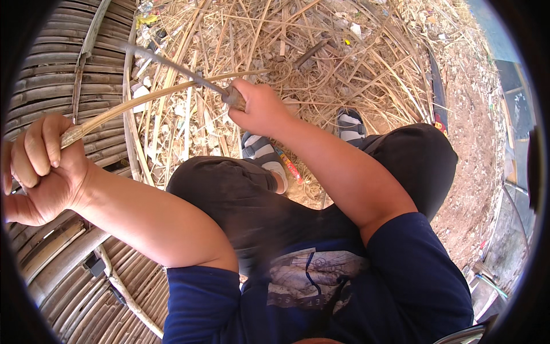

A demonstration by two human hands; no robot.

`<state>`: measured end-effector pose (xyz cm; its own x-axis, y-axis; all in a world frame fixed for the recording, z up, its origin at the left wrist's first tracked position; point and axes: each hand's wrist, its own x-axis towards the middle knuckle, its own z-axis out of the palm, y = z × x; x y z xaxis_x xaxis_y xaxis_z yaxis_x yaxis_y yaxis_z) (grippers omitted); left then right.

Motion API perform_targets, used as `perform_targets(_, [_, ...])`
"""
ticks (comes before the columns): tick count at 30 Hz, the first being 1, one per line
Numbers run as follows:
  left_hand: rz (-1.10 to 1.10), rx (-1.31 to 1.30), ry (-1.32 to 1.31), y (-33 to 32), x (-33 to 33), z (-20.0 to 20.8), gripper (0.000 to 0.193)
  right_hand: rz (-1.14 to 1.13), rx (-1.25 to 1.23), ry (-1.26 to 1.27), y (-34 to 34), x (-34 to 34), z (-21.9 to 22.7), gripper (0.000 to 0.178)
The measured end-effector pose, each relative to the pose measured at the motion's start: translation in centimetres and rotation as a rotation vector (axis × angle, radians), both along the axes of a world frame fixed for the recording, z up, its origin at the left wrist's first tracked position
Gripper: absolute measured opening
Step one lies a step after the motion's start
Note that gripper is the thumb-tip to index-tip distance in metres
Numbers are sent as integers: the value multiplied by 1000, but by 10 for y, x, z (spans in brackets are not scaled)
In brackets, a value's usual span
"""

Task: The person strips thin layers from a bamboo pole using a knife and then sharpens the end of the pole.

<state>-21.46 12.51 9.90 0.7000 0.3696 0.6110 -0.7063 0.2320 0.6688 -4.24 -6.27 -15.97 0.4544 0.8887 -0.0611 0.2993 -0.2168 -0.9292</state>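
Observation:
My left hand [48, 166] is raised at the far left, its fingers curled round one end of a pale bamboo strip [134, 103]. The strip bends gently up and to the right, and its thin end reaches past my right hand's knuckles. My right hand [260, 109] grips the short, worn handle of a knife [166, 64]. Its long narrow blade points up and to the left and crosses the strip near the handle. Whether the edge touches the strip, I cannot tell. The blade's tip is blurred.
Split bamboo slats form a wall or platform [51, 86] on the left. Loose strips and shavings [321, 51] litter the ground ahead. Below are my bent knees and sandalled feet [263, 150], with a red and yellow wrapper [291, 166] beside one. Bare earth [472, 149] lies to the right.

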Motion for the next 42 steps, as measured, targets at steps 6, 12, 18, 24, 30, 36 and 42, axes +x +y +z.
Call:
perform_targets(6, [-48,-62,-63,4,-12,-9,31,-258,-144,-36,-31,-3,-98,36])
perform_targets(12, [-66,-23,-94,2,-6,-9,32,-170,-245,29,-22,24,-54,35])
perform_targets(18, [-93,15,-74,-8,4,-5,34,-32,82,-76,-5,-6,-3,35])
perform_targets(24, [-211,-44,-128,-18,13,-9,34,-264,-324,-165,-49,15,-153,40])
perform_targets(30, [-76,-21,-125,-12,12,-6,36,-314,-461,19,-40,9,-85,43])
perform_targets(36, [15,-25,-66,-13,8,-4,35,-225,-147,11,-12,-16,-25,36])
perform_targets(42, [273,-22,20,-12,4,0,36,-309,-401,-103,-35,-9,-93,39])
